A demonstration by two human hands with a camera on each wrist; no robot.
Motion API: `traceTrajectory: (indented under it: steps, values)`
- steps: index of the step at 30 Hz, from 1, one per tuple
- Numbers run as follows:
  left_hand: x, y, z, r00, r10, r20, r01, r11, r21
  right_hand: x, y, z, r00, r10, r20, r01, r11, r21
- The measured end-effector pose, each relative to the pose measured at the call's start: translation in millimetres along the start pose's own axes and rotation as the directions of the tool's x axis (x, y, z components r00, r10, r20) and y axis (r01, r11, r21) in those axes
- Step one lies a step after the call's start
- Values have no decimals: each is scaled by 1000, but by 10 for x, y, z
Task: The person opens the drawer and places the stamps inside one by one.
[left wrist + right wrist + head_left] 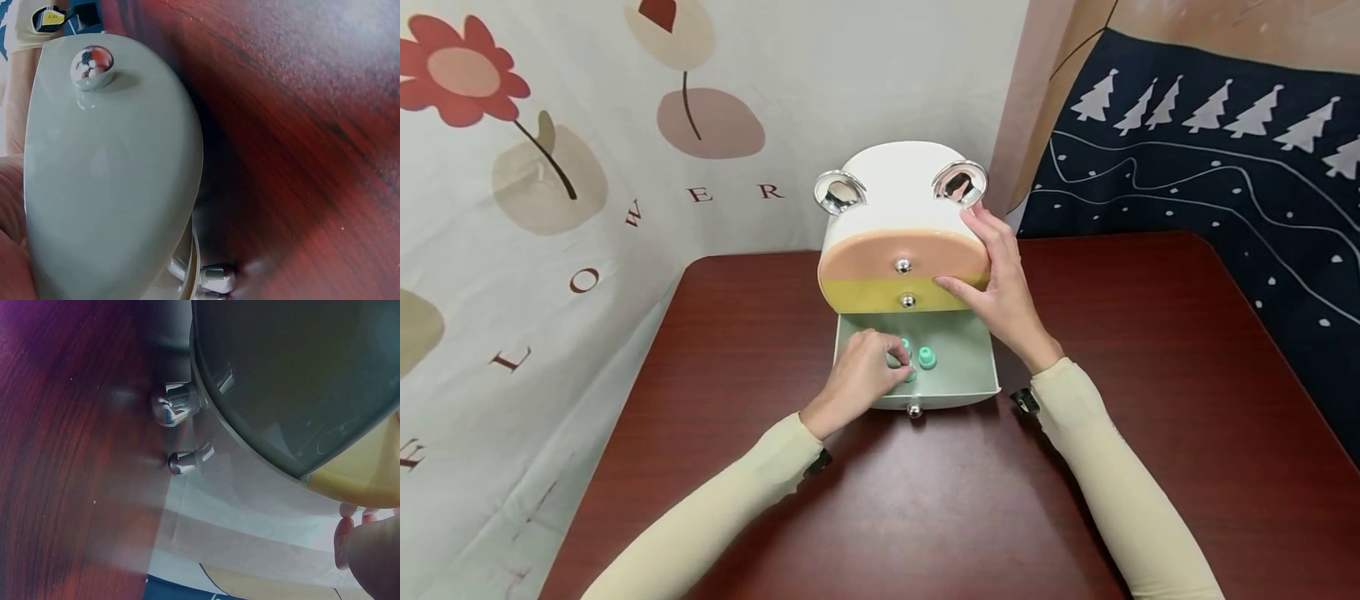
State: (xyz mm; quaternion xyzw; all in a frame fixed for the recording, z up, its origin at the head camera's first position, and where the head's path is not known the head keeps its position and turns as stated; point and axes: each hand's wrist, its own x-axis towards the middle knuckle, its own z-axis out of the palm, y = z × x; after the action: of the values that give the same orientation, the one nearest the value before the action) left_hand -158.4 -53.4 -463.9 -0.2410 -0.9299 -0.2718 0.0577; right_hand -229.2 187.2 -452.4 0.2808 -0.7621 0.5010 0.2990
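Note:
A small cabinet (904,179) shaped like an animal's head has a white body and round chrome pieces on top. Its pale green bottom drawer (966,379) is pulled out. Inside the drawer, my left hand (868,367) pinches a small teal piece (912,376) between thumb and forefinger, which partly cover it. Beside it stands another teal piece (927,358), round-topped with a wider base; a third shows partly behind the fingers. My right hand (1006,287) rests against the cabinet's right side, fingers extended along it and thumb on the yellow drawer front (865,295).
The cabinet stands on a dark red-brown wooden table (737,350). Above the yellow drawer is an orange drawer (861,254) with a chrome knob. Behind hang a pale flower-print cloth (820,75) and a navy cloth (1187,175) with white trees.

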Motion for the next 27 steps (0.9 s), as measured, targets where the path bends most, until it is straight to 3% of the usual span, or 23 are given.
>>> traceTrajectory:
  steps: [4,7,13,15,18,21,23,25,27]
  values:
    - [-92,25,-27,998,4,-55,-3,1000,20,3,-4,24,1000,-10,6,10,1000,-3]
    - [-210,56,-63,991,21,-134,-22,1000,-3,-11,-8,23,1000,-17,-1,17,1000,-8]
    - [-527,145,-52,941,64,-332,-109,987,-119,-28,-23,-4,1000,-18,-6,17,1000,-6]
    - [-635,197,-19,930,36,-366,-112,975,-190,-25,-24,-9,1000,-21,-6,21,1000,-9]
    - [-786,278,54,936,-60,-346,-60,943,-327,-17,-31,-13,1000,-23,-3,23,1000,-12]
    - [-909,336,146,942,-203,-266,63,888,-456,-7,-41,-13,1000,-21,5,21,1000,-12]
    - [-956,346,207,931,-305,-199,158,832,-532,7,-37,-17,1000,-23,6,23,1000,-19]
    - [-988,348,271,907,-406,-110,254,736,-628,16,-33,-17,1000,-23,8,23,999,-26]
    - [-1018,345,333,874,-486,-23,318,606,-729,15,-32,-8,1000,-17,7,17,1000,-25]
